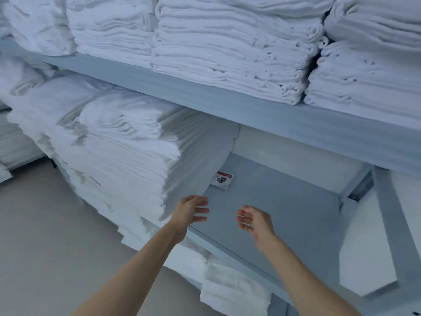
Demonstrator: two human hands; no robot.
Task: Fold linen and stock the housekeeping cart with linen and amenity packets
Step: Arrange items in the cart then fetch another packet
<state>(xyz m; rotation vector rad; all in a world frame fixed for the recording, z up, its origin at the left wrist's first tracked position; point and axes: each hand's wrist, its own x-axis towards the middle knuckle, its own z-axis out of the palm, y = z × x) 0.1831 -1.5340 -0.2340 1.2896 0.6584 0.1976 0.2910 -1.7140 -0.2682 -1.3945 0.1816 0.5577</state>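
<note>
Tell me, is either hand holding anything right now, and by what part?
Nothing is held. The left hand and right hand hover open over the bare shelf, beside the linen stack, touching neither.

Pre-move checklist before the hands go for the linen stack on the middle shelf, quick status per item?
1. Left hand free: ok, fingers relaxed, holding nothing.
2. Right hand free: ok, open, palm turned inward, holding nothing.
3. Hands near target: ok, both hover over the bare shelf board, left one right beside the linen stack.
4. Stack tidy enough for a clean grip: not ok, edges are uneven and layers overhang the shelf front.
5. Small packet clear of the pull: cannot tell, it lies against the stack's foot, perhaps partly tucked under.
6. Cart within reach: cannot tell, none in view.
</note>
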